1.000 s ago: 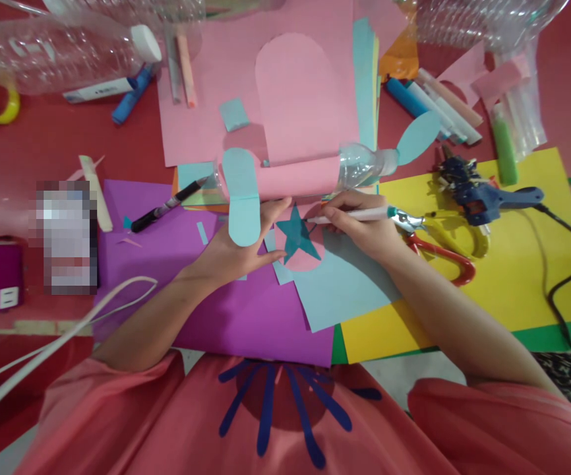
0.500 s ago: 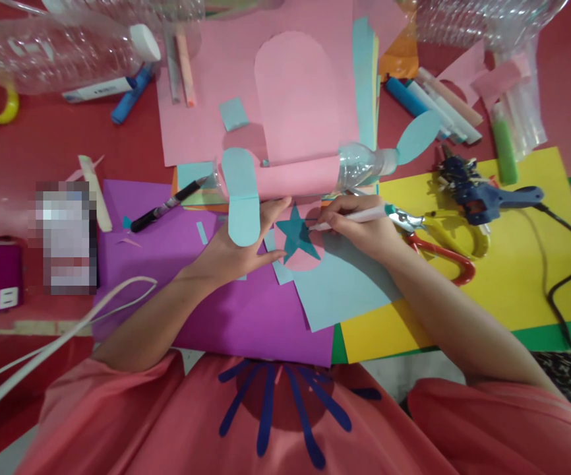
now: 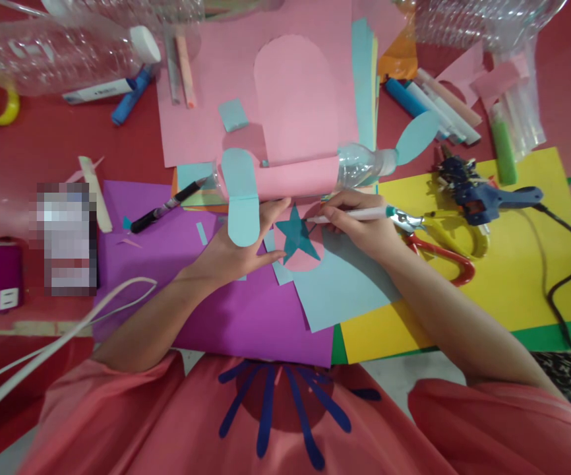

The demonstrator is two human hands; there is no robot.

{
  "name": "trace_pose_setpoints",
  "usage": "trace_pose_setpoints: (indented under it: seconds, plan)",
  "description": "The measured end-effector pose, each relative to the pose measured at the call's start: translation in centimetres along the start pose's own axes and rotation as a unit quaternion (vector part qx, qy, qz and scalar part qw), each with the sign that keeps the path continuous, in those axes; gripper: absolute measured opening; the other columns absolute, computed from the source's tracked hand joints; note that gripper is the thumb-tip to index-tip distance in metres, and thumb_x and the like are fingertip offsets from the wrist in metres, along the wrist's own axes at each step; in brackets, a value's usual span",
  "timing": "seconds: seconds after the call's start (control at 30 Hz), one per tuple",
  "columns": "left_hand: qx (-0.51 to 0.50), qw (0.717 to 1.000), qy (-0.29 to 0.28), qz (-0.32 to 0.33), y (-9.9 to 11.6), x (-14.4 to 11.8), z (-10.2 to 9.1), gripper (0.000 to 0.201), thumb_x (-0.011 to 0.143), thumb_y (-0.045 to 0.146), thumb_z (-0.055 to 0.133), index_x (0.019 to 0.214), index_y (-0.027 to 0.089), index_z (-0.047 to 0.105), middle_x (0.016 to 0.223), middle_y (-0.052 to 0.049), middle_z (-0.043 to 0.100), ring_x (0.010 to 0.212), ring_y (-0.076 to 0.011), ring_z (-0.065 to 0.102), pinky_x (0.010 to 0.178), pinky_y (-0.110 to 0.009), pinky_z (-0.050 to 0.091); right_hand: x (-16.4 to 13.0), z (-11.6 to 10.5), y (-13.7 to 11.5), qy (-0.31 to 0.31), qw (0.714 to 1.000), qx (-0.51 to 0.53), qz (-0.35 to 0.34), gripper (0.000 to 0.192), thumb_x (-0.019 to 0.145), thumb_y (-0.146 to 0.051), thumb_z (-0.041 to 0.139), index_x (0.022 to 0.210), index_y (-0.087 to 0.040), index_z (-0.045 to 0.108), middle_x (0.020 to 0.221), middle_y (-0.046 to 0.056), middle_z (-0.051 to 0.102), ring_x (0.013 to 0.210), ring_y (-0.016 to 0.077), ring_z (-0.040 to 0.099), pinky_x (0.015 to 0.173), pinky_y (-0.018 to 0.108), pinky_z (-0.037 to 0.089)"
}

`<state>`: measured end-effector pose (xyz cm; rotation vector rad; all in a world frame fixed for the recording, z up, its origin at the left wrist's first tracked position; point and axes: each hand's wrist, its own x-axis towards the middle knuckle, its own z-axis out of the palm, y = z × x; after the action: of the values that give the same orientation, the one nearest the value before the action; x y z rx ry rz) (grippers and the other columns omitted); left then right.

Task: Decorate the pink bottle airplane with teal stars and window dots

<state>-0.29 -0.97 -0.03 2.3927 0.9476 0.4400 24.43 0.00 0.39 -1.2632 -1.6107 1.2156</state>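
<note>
A paper star (image 3: pixel 296 239) lies between my left hand (image 3: pixel 236 254) and my right hand (image 3: pixel 359 227). Scissors (image 3: pixel 438 244) lie just right of my right hand, a glue gun (image 3: pixel 483 196) beyond them.

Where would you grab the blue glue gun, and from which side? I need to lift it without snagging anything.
Take the glue gun by its handle, the smooth bar pointing right toward the black cord, and come from above. It lies flat on the yellow paper, so the handle is bare on top, while the nozzle end at the left is cluttered and sits close to the scissors.
</note>
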Motion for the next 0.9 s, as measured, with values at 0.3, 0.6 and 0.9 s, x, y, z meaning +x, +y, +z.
trace_pose_setpoints:
  seconds: [0.3, 0.6, 0.9]
  plan:
    - [-0.002, 0.999, -0.024, -0.024, 0.25, 0.15, -0.19, 0.082, 0.093, 0.032, 0.063, 0.156, 0.026, 0.011, 0.153, -0.014, 0.042, 0.141, -0.0287, 0.044, 0.116, -0.046, 0.041, 0.0, -0.18, -0.26, -0.009, 1.0, -0.013, 0.012, 0.016, 0.078, -0.019, 0.061, 0.063, -0.021, 0.066, 0.06, -0.001, 0.063, 0.055, 0.0113, 0.055, 0.056, 0.028, 0.043]
    - [0.0, 1.0, -0.023, -0.011, 0.13, 0.18, -0.1, 0.084, 0.094, 0.033, 0.062, 0.156, 0.025, 0.007, 0.153, -0.015, 0.042, 0.141, -0.0291, 0.043, 0.115, -0.047, 0.041, 0.02, -0.24, -0.13, -0.003, 0.999, 0.041, 0.023, 0.019, 0.077, -0.023, 0.058, 0.059, -0.02, 0.062, 0.057, 0.0, 0.063, 0.05, 0.0105, 0.053, 0.048, 0.025, 0.04]
    - [0.0, 1.0, -0.004, -0.001, 0.08, 0.06, -0.04, 0.084, 0.091, 0.028, 0.066, 0.155, 0.025, 0.012, 0.152, -0.013, 0.043, 0.139, -0.027, 0.046, 0.114, -0.042, 0.044, -0.07, 0.01, 0.14, 0.012, 1.0, 0.004, -0.008, 0.015, 0.081, -0.025, 0.06, 0.07, -0.02, 0.069, 0.062, 0.0, 0.064, 0.053, 0.0105, 0.055, 0.054, 0.027, 0.043]
